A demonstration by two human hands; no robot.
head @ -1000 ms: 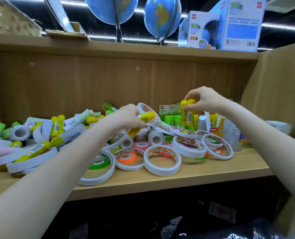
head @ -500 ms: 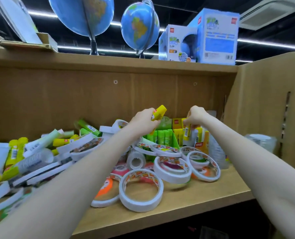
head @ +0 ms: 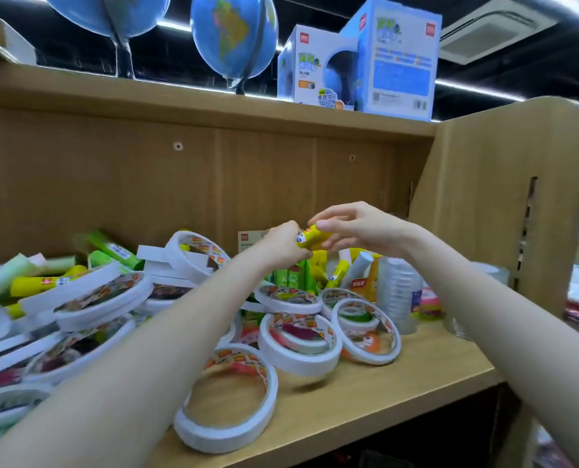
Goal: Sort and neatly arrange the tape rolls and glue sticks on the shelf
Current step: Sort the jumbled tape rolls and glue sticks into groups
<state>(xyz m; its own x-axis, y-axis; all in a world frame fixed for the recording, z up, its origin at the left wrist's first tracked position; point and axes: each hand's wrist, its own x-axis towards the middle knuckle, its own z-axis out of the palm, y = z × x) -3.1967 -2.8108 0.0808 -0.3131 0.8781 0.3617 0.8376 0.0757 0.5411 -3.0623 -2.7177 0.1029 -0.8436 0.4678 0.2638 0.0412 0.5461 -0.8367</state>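
Yellow glue stick (head: 311, 238) half hidden inside both grips, tape rolls (head: 4, 352) left of it blurred, cut by frame edge

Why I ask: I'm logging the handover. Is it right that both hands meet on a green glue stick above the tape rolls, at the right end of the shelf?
Not quite: the glue stick is yellow, not green. The head view shows the left hand and right hand meeting on it above the tape rolls, at the right end of the shelf.

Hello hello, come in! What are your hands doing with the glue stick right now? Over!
Left hand grips yellow glue stick above the shelf. Right hand pinches its other end. Tape rolls piled below, nothing blocking.
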